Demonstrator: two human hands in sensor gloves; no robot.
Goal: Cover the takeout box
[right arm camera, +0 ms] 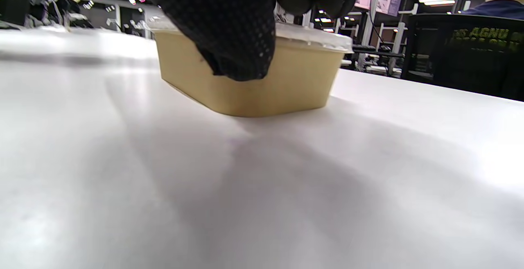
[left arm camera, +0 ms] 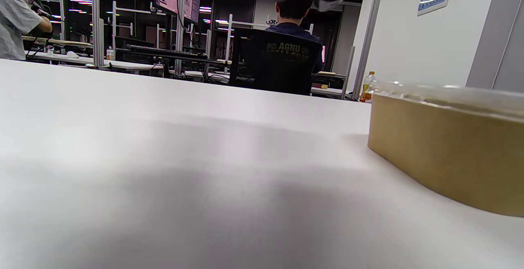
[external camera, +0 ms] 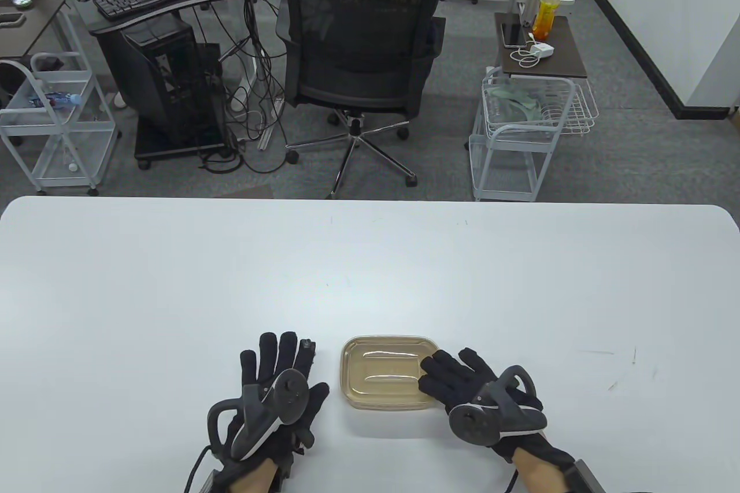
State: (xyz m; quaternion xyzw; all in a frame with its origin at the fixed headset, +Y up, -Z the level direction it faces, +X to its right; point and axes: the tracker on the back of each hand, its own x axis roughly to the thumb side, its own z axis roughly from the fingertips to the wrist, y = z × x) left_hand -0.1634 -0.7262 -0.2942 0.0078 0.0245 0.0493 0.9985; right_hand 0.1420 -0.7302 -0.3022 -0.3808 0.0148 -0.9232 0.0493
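Observation:
A tan takeout box [external camera: 384, 373] with a clear plastic lid [external camera: 386, 360] on top sits near the table's front edge. It also shows in the left wrist view [left arm camera: 446, 150] and the right wrist view [right arm camera: 262, 84]. My right hand [external camera: 457, 377] rests with its fingers on the lid's right part; one fingertip [right arm camera: 241, 56] hangs down over the box's side. My left hand [external camera: 277, 366] lies flat on the table just left of the box, fingers spread, apart from it and holding nothing.
The white table [external camera: 370, 273] stretches far and wide around the box. Beyond its far edge stand an office chair [external camera: 358, 54], a wire cart [external camera: 520, 129] and a computer desk [external camera: 167, 2].

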